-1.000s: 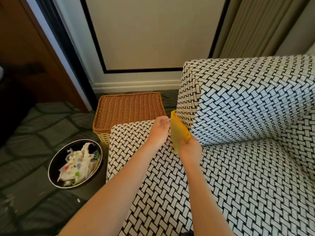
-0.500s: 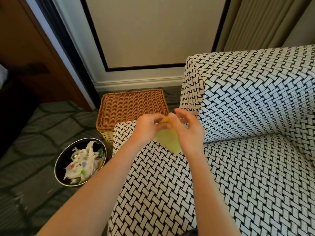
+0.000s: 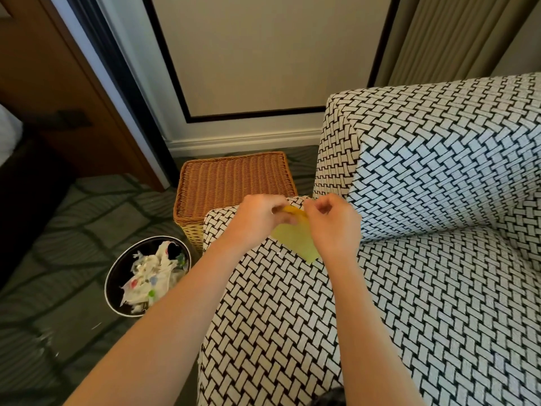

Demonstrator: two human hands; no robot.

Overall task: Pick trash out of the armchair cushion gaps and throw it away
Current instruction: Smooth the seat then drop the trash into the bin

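While both forearms reached in from six o'clock, the armchair point(image 3: 439, 288) filled the view from one o'clock round to five, its black-and-white woven cover running over backrest, seat and the armrest point(image 3: 263, 312) at the centre bottom. Patterned green carpet point(image 3: 73, 230) spread from seven to nine o'clock. A wicker basket point(image 3: 234, 183) with a flat lid stood on it at eleven o'clock from the hands, touching the armrest's far end. At eight o'clock from the hands, just beside the basket and the armrest, sat a round black bin point(image 3: 112, 276), part filled with crumpled white wrappers point(image 3: 152, 276).

Above the far end of the armrest the left hand point(image 3: 257, 218) and the right hand point(image 3: 333, 227) met. Both had their fingers curled, pinching the top edge of a yellow paper point(image 3: 295, 238) between them. The sheet hung down toward five o'clock, clear of the cushion gap, its lower corner over the armrest. Whether that corner touched the fabric could not be told.
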